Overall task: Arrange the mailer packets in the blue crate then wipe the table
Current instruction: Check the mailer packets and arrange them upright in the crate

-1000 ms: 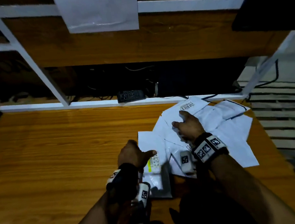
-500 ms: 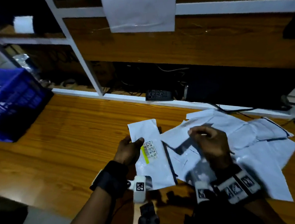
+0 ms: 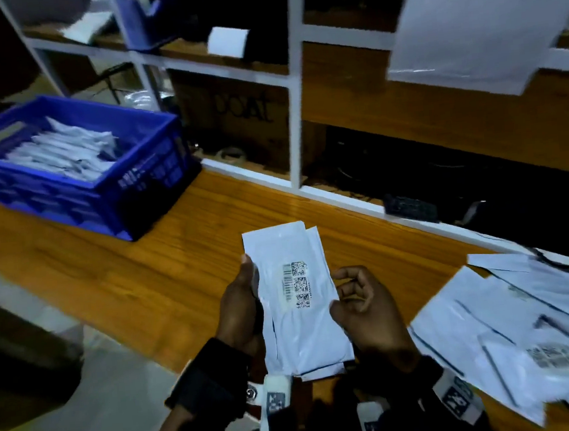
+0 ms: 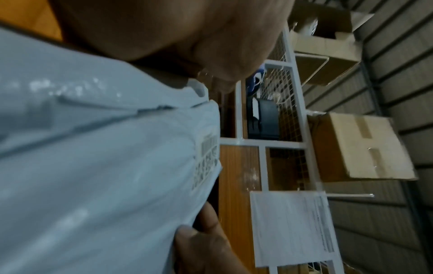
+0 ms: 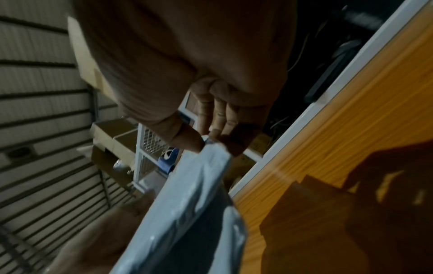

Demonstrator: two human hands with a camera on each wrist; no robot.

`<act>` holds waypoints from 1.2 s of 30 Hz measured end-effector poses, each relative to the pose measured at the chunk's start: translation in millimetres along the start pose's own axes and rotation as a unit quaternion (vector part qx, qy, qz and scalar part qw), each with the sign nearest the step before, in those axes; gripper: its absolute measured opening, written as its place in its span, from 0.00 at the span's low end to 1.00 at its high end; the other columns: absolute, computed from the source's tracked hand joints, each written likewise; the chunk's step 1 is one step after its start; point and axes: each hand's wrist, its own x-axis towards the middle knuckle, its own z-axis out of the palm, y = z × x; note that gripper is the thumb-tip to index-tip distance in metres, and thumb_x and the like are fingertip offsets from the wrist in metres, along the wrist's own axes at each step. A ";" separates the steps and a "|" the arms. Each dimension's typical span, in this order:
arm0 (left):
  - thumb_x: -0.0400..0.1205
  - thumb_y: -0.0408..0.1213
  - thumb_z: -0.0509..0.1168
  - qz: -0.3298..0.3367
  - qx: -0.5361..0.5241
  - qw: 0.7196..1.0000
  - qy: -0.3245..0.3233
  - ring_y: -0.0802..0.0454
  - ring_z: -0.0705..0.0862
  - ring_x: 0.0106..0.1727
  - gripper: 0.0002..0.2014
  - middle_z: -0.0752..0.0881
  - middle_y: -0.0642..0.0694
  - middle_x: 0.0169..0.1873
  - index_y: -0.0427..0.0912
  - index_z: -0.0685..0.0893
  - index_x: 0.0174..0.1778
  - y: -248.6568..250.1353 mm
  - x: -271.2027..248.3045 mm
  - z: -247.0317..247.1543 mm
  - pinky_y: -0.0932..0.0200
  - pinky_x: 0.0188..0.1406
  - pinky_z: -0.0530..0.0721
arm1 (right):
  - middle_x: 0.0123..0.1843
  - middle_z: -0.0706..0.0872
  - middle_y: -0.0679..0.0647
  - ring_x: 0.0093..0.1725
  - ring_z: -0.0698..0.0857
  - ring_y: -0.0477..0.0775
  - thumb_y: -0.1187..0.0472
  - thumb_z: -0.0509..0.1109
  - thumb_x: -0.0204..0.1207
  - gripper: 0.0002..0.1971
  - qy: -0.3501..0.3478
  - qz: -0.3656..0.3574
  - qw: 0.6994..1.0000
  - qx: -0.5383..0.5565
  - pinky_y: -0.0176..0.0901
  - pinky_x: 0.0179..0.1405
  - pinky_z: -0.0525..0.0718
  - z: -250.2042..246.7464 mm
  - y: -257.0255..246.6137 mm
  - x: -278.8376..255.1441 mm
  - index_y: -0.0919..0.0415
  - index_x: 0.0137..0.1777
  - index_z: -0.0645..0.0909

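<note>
Where the room shows behind the work, a corrugated wall (image 4: 384, 213) runs past a white-framed shelving unit (image 3: 294, 87) with wooden backing, which rises from the rear edge of the counter (image 3: 164, 277). Cardboard boxes (image 4: 356, 146) sit on its upper shelves in the left wrist view, a printed sheet (image 3: 485, 15) hangs from one rail, and dark gear and cables fill the low bay, too dim to name. The counter is orange-brown wood with a lengthwise grain, and the hands cast a shadow on it in the right wrist view. At its far left stands the blue crate (image 3: 142, 179), with white mailer packets (image 3: 64, 152) already lying inside it in a row. On the right end of the counter a loose pile of packets (image 3: 513, 326) lies overlapping, some with dark edge stripes and one with a printed label. Above the near edge of the counter, between crate and pile, the held stack of packets (image 3: 302, 320) is lifted clear of the wood, its barcode label facing up. The left hand (image 3: 241, 308) grips the stack's left edge, thumb on top. The right hand (image 3: 364, 315) seems to pinch the right edge between thumb and curled fingers, though blur softens the contact.
</note>
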 end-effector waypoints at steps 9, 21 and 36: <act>0.86 0.27 0.66 0.137 -0.001 0.991 0.008 0.34 0.90 0.58 0.18 0.89 0.32 0.65 0.33 0.82 0.73 158.8 -18.6 -164.2 0.41 0.52 0.91 | 0.66 0.78 0.31 0.61 0.80 0.34 0.51 0.74 0.72 0.28 -0.101 -0.044 0.991 -0.071 0.56 0.58 0.86 223.2 -88.7 18.8 0.32 0.70 0.70; 0.79 0.21 0.71 0.208 0.011 0.978 0.002 0.31 0.90 0.62 0.24 0.90 0.32 0.64 0.34 0.82 0.73 275.3 6.5 -219.7 0.35 0.58 0.90 | 0.73 0.86 0.44 0.73 0.85 0.51 0.52 0.76 0.83 0.25 -0.237 -0.094 0.967 0.015 0.65 0.73 0.82 331.7 -173.3 72.7 0.45 0.79 0.77; 0.70 0.36 0.86 0.266 0.516 0.810 -0.087 0.55 0.92 0.47 0.31 0.94 0.55 0.53 0.54 0.84 0.68 468.7 109.9 -257.4 0.58 0.44 0.89 | 0.63 0.88 0.31 0.56 0.86 0.29 0.43 0.73 0.83 0.22 -0.282 -0.224 0.880 -0.310 0.33 0.56 0.83 347.4 -282.8 227.0 0.39 0.75 0.75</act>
